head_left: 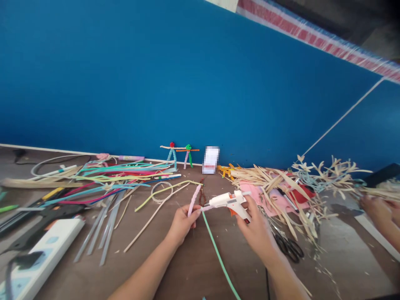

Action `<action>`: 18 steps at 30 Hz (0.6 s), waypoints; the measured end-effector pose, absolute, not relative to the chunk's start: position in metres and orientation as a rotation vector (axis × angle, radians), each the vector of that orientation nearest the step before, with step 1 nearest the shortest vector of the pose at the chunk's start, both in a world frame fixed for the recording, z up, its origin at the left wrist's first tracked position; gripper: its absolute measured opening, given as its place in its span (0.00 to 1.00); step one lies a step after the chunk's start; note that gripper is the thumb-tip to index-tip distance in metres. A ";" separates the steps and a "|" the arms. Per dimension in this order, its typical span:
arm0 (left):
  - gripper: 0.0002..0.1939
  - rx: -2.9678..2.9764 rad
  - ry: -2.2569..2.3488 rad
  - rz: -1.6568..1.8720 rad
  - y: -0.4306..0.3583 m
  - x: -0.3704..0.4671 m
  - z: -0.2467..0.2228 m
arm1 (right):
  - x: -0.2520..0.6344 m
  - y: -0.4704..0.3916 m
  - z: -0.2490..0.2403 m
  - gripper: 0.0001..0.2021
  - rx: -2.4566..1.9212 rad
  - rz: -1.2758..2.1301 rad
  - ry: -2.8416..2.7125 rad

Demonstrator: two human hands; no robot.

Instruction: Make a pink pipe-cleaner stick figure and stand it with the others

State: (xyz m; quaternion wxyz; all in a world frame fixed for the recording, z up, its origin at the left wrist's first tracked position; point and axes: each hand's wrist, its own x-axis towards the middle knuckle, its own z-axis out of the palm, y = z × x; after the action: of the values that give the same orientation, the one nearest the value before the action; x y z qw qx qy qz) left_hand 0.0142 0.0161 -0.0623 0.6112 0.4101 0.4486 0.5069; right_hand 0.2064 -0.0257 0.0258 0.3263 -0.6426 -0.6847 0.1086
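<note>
My left hand [185,221] pinches a lilac wrapped stick [195,199] that is bent, with one part pointing up. From the same spot a mint-green strip [215,246] runs down toward the table's near edge. My right hand [254,227] is closed round the handle of a white hot glue gun [225,201] with an orange trigger. The gun's nozzle points left, close to my left fingertips; whether it touches the lilac piece I cannot tell. A string of brown beads [203,195] lies behind the nozzle.
Two stick figures [173,154] lean at the blue wall beside a blurred white card [211,160]. Colored strips [118,171], glue sticks [108,227] and a power strip [46,258] lie left. Dried strips [265,179] and black scissors [289,248] lie right, near another person's hand [378,212].
</note>
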 end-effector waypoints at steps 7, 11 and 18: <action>0.16 0.966 1.033 1.158 0.015 0.016 -0.062 | 0.204 -0.024 0.030 0.26 -1.707 0.164 -1.939; 0.16 0.976 1.021 1.150 0.014 0.016 -0.062 | 0.203 -0.024 0.027 0.26 -1.692 0.137 -1.971; 0.15 1.008 1.026 1.149 0.015 0.016 -0.065 | 0.202 -0.023 0.027 0.26 -1.695 0.105 -2.012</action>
State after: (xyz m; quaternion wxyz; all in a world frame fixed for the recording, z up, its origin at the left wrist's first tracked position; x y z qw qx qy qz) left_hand 0.0164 0.0149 -0.0652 0.6057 0.4357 0.4435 0.4966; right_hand 0.2023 -0.0233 0.0271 0.2516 -0.6229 -0.7397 0.0387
